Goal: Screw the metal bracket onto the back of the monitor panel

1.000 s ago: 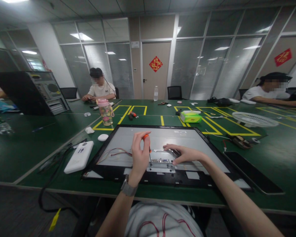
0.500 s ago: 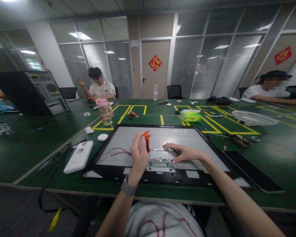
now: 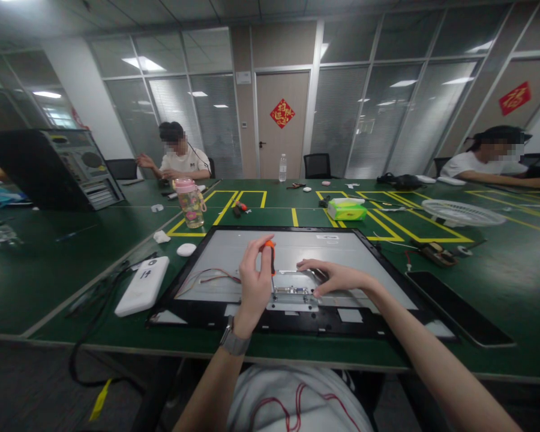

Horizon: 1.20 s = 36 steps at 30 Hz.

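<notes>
My left hand pinches a small screwdriver by its orange handle, with the thumb on one side and the fingertips on the other. It sits in the middle of the frame, a bit below centre. The screwdriver stands almost straight up. Its long line runs top to bottom in the picture, with the handle up and the thin metal tip down. The tip meets a small metal bracket on the back of a flat monitor panel.

My right hand lies just right of the tool. Its fingers are stretched out, close together, and pressed flat on the panel at the bracket's top edge. It holds nothing.

I think the screwdriver is light and stiff. The handle is short and round, so it could roll in my fingers. The best place to hold it is high on the orange part, as now. The tip is thin and may slip off.

The panel looks wide, thin and easy to crack — I would press softly. It lies flat on the green table, its long side running left to right across the frame.

Thin coloured wires lie on the panel left of my hand. A white box rests on the table just beside the panel's left edge.
</notes>
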Available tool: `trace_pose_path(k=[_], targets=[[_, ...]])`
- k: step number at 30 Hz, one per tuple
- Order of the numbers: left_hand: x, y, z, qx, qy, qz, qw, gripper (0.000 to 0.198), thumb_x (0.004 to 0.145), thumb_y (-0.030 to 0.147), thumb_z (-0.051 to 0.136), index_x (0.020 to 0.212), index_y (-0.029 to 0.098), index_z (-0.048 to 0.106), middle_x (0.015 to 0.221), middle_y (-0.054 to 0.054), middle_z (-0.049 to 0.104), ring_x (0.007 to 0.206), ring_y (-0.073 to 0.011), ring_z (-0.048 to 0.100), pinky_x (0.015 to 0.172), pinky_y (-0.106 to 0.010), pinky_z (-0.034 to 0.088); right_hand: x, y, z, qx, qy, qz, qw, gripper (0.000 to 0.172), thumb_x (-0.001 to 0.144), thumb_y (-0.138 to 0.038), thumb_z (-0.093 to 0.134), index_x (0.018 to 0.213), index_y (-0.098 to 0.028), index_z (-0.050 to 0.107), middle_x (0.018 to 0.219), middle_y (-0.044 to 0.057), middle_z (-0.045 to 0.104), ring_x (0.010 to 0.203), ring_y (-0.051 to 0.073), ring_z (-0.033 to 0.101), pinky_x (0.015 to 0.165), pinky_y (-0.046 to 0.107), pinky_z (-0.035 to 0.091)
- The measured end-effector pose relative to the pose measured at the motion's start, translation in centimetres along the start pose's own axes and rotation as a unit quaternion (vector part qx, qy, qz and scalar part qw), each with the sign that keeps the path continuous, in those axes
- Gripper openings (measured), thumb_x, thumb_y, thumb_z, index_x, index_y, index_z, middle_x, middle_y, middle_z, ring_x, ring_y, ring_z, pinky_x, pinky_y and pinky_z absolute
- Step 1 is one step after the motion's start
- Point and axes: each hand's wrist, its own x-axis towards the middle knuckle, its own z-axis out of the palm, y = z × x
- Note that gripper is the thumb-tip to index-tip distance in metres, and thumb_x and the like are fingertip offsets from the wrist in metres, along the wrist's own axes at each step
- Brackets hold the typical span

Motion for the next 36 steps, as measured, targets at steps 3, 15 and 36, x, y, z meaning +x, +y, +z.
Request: trace_pose_path(k=[3, 15, 36], targets=[[0.21, -0.07, 0.12, 0.021, 0.021, 0.028, 0.999, 0.017, 0.087, 0.029, 0.06, 0.101, 0.022, 0.066, 0.092, -0.004, 0.057, 0.085, -0.015, 0.056, 0.081, -0.028, 0.044, -0.01, 0.06, 0.0, -0.004, -0.004, -0.005, 1.0, 0.076, 0.069, -0.057, 0.074, 0.133, -0.022, 0.052, 0.147, 0.011, 0.041, 0.138, 0.028, 0.033, 0.115, 0.042, 0.023], [0.08, -0.17, -0.1, -0.03, 0.007, -0.012, 0.999, 0.023, 0.095, 0.031, 0.044, 0.1, 0.021, 0.064, 0.091, -0.004, 0.061, 0.086, -0.0147, 0.057, 0.078, -0.026, 0.044, -0.04, 0.08, -0.02, -0.009, -0.002, -0.011, 1.0, 0.074, 0.07, -0.057, 0.074, 0.131, -0.023, 0.053, 0.146, 0.01, 0.042, 0.138, 0.027, 0.034, 0.115, 0.041, 0.023], [0.03, 0.23, -0.08, -0.088, -0.001, -0.064, 0.994, 0.034, 0.099, 0.037, 0.035, 0.113, 0.019, 0.061, 0.09, -0.004, 0.063, 0.075, -0.0124, 0.061, 0.071, -0.025, 0.049, -0.09, -0.19, -0.04, -0.016, -0.004, -0.008, 1.0, 0.075, 0.069, -0.06, 0.073, 0.132, -0.023, 0.053, 0.146, 0.01, 0.042, 0.137, 0.029, 0.034, 0.115, 0.041, 0.023]])
